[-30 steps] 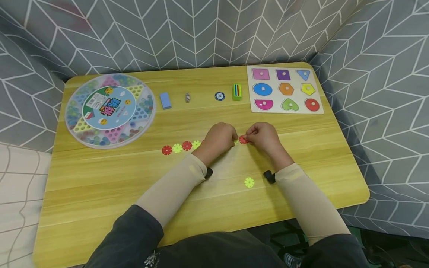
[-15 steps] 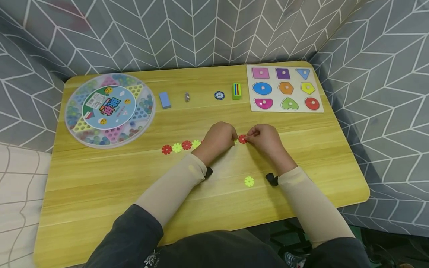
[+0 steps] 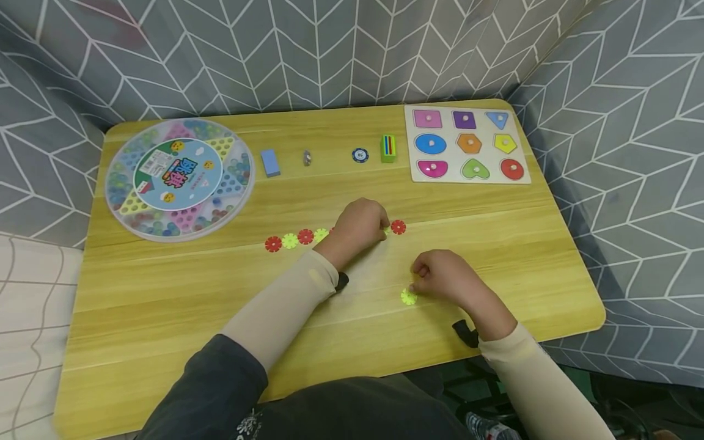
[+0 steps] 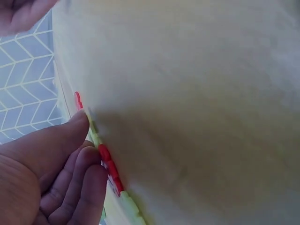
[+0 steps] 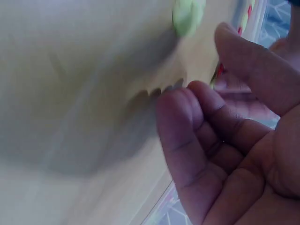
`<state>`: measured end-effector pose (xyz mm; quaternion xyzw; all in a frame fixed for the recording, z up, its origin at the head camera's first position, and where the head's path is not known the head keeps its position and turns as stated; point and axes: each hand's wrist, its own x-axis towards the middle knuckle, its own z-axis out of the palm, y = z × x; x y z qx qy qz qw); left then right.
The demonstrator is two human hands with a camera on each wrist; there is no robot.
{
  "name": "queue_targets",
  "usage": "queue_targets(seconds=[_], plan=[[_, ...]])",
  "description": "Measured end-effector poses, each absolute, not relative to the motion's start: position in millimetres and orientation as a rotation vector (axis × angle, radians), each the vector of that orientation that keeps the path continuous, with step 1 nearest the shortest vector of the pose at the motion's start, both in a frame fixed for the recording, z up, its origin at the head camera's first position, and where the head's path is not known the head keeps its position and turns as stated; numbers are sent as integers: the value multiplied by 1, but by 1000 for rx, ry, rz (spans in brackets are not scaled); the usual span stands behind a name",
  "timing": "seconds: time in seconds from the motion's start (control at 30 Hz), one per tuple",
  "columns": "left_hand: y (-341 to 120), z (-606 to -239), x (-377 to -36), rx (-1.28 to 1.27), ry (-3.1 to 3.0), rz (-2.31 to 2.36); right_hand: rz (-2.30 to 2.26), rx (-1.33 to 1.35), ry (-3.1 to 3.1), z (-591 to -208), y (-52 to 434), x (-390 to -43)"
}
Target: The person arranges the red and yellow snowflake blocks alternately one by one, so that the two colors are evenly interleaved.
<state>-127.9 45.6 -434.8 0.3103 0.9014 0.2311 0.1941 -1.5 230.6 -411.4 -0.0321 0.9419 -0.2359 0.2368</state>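
A row of alternating red and yellow-green notched plastic discs runs across the middle of the table, with a red disc [image 3: 273, 244] at its left end and another red disc [image 3: 398, 227] at its right end. My left hand [image 3: 360, 226] covers part of the row and pinches a yellow-green disc [image 4: 96, 138] beside the right-end one. Nearer the front edge lies a loose yellow-green disc [image 3: 408, 297]. Beside it is my right hand [image 3: 448, 278], thumb and fingers apart in the right wrist view, with nothing between them; that disc [image 5: 187, 16] shows just beyond the fingertips.
Along the back stand a round marble-game box [image 3: 178, 177], a blue block [image 3: 271, 163], a small shiny object [image 3: 307, 157], a poker chip [image 3: 360, 155], a green block with coloured stripes [image 3: 388, 149] and a shape puzzle board [image 3: 467, 172]. Patterned curtains [image 3: 308, 55] surround the table.
My right hand has let go of the red disc at the row's right end and moved toward the front, to the loose yellow-green disc. My left hand has stayed in place.
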Motion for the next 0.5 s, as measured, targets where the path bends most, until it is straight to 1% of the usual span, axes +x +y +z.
queue_targets(seconds=[0.23, 0.5], plan=[[45, -433, -129, 826, 2504, 666, -569, -178, 2665, -417, 218, 21], [44, -432, -133, 803, 2461, 708, -522, -260, 2726, -422, 215, 25]])
